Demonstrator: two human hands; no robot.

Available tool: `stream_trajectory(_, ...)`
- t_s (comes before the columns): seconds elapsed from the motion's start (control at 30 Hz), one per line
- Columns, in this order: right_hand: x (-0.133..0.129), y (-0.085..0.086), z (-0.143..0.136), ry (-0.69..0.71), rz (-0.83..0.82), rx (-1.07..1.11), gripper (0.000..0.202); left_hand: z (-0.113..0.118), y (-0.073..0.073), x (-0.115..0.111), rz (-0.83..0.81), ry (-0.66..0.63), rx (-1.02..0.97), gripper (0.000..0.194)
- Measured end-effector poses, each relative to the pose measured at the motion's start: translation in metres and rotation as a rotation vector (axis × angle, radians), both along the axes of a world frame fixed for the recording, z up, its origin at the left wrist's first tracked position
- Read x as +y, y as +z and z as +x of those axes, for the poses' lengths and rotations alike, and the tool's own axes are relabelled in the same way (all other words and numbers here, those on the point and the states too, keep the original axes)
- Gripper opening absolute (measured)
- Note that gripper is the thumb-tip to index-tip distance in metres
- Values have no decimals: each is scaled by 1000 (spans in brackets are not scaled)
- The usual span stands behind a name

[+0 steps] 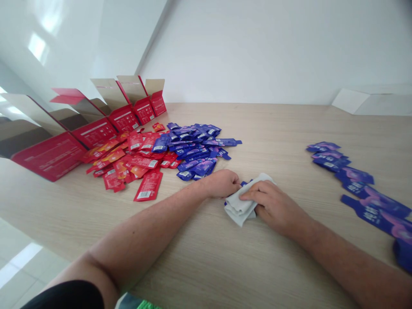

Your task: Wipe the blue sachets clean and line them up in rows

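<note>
My right hand [275,206] presses a folded white cloth [238,207] down near the middle of the table, its fingers closed over it. Under the cloth lies a blue sachet [246,183], of which only small edges show. At the left end of that sachet, my left hand [224,183] is closed with fingertips pinched at its edge. Just beyond my left hand spreads a pile of blue sachets [196,148] with pink and white print. Red and orange sachets [138,150] lie heaped against the left side of the blue ones.
Several open red cardboard boxes [96,133] line the left side with flaps raised. On the right, several blue sachets [355,177] form an overlapping row towards me. A white box or card [370,103] stands at the back right against the white wall [257,51].
</note>
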State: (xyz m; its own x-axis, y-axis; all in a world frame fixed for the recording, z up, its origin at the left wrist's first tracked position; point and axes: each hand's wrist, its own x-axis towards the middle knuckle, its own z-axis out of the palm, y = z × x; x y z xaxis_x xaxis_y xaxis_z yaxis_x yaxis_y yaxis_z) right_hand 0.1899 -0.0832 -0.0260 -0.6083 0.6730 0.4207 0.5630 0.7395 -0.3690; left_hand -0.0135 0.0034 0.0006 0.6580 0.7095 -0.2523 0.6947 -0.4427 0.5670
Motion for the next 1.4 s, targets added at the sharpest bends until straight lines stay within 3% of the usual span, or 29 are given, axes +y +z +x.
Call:
stream_trajectory(0.17,-5,4,-5,130,-37,-50,39,-1,0,0,-14,-24,-13,25)
stream_trajectory(0.33,1,1,0,-28,5,1,42,-1,-1,1,-5,8,-6,25)
stream_trajectory(0.5,-3,2,-4,134,-32,-51,42,-1,0,0,5,-28,-12,26)
stream_trajectory(0.67,-1,1,-2,-19,2,-10,43,-1,0,0,26,-3,6,26)
stream_trajectory(0.83,-4,2,-4,131,-28,-58,40,-1,-2,2,9,-30,-21,25)
stream_trajectory(1.0,0,1,0,-23,4,-4,42,-1,-1,1,6,3,-10,24)
stream_trajectory(1.17,-4,2,-3,117,-23,-44,39,0,0,0,14,-9,-1,24)
stream_trajectory(1.33,0,1,0,-18,-1,-7,42,0,-1,1,36,6,13,25)
stream_trajectory(1.4,0,1,0,9,-7,-22,42,0,0,1,42,-7,1,24)
